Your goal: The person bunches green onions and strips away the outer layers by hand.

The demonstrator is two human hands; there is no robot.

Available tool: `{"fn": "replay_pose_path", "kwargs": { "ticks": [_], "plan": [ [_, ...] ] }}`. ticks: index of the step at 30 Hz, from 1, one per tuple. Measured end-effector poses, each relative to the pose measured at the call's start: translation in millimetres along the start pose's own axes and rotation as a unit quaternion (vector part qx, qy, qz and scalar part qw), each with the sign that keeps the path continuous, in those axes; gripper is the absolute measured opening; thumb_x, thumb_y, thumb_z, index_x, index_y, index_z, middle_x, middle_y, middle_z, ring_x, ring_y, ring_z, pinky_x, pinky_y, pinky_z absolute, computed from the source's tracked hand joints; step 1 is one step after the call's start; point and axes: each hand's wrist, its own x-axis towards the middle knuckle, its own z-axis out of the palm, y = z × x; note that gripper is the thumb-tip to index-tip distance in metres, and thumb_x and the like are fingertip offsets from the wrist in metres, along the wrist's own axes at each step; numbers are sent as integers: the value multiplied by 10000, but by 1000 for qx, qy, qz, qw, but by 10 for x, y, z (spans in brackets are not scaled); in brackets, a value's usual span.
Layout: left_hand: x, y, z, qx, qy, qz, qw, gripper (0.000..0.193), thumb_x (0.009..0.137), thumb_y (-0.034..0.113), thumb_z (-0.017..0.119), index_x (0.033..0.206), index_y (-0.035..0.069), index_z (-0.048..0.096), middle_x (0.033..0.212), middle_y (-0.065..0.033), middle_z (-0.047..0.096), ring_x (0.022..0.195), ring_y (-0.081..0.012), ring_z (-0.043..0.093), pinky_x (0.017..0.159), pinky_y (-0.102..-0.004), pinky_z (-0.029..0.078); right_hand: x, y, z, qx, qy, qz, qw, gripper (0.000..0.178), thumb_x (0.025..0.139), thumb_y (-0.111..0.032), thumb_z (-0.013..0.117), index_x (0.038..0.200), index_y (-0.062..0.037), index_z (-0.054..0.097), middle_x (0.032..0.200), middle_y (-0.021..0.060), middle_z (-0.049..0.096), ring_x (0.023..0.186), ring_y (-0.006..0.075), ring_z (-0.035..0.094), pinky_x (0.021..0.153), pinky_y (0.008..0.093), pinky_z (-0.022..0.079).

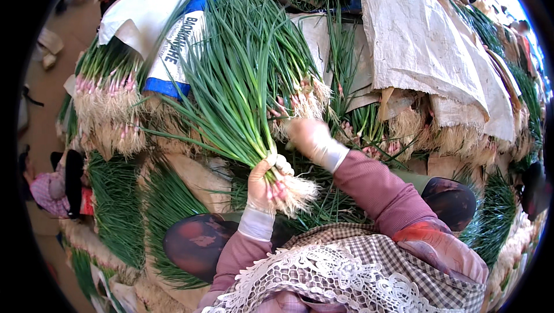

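Note:
My left hand (263, 181) is closed around a bunch of spring onions (242, 99) just above their pink bulbs. The long green leaves fan out up and to the left, and the pale roots hang out beside my wrist. Just right of the bunch, my right hand (310, 138) is blurred by motion, so its fingers cannot be made out. It is close to the root ends of a heap of more spring onions (306, 93). Both wrists have white cuffs over purple-striped sleeves.
A blue and white sack (176, 53) lies at the upper left by stacked bunches (109, 90). Beige sacking (424, 47) covers bunches at the right. Loose green leaves (323, 203) lie between my knees. Another person (55, 189) sits at the far left.

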Motion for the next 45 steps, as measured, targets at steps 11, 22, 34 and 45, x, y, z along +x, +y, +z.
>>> {"fn": "replay_pose_path", "kwargs": {
  "ticks": [11,22,34,45],
  "plan": [
    [-47,-77,-42,73,-47,-89,992,283,757,156,515,996,9,476,602,-7,450,577,-158,471,782,-370,402,340,590,-419,181,182,132,957,317,753,-304,519,931,-46,561,889,142,590,806,256,569,719,320,426],
    [-96,326,147,161,119,78,977,132,776,181,502,757,55,464,578,-56,475,460,-179,478,622,-317,460,-39,-214,-1045,461,100,-103,876,248,776,-207,540,951,-31,540,811,64,580,729,115,528,615,195,408],
    [-46,285,1,119,67,34,990,135,776,132,495,846,16,492,741,-83,546,674,-219,534,768,-375,438,-246,112,-493,507,12,-137,851,235,865,-248,420,813,-33,499,602,-67,404,506,13,340,426,151,238],
    [-36,123,30,135,43,9,990,218,795,180,490,875,-22,511,783,-97,540,899,-239,530,807,-356,430,-245,113,56,485,-85,-31,870,459,863,-416,316,899,-22,550,494,-35,369,407,66,305,389,195,256]
  ]
}}
